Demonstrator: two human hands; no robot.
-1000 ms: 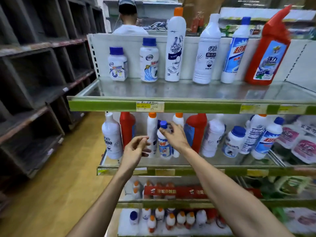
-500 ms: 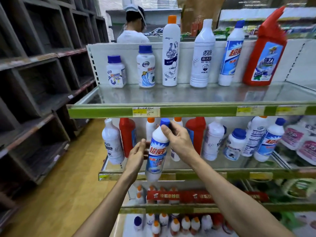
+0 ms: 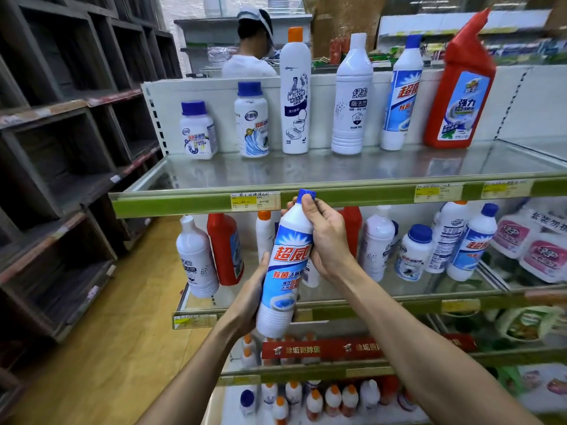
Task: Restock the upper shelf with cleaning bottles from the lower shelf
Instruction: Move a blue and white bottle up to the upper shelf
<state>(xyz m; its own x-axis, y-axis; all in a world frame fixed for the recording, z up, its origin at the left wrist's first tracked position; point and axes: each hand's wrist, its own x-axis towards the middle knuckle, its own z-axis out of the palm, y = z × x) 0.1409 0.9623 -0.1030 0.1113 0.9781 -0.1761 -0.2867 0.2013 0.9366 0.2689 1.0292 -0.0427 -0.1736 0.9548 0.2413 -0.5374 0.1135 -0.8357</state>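
1. We find the bottle (image 3: 287,271), white with a blue cap and a blue-and-red label, standing on neither shelf. It is held in the air in front of the lower shelf (image 3: 414,291), left of that shelf's middle.
2. The bottle is tilted. Its cap points up and to the right and overlaps the green rail (image 3: 184,207) on the front edge of the upper shelf (image 3: 337,167). Its base hangs below the lower shelf's front edge.
3. Right hand (image 3: 328,240): the fingers are grasping the bottle's neck and shoulder, just under the cap.
4. Left hand (image 3: 250,299): the fingers are grasping the lower body of the bottle from its left side.
5. On the upper shelf a row (image 3: 351,96) of six bottles stands upright along the back edge. Two short jars (image 3: 198,130) with blue caps are at the left end, and a red bottle (image 3: 460,96) with an angled neck is at the right end.
6. On the lower shelf more stock stands upright on both sides of the held bottle. A white bottle (image 3: 196,259) is nearest the left edge, with a red one just beside it. Blue-capped white bottles stand to the right, and pink pouches (image 3: 540,256) lie at the right end.
7. Surroundings: a person (image 3: 248,64) in white stands behind the shelving's back panel, facing away. Dark wooden racks (image 3: 61,148) line the left side, and between them and the shelving is a yellow floor (image 3: 116,348).
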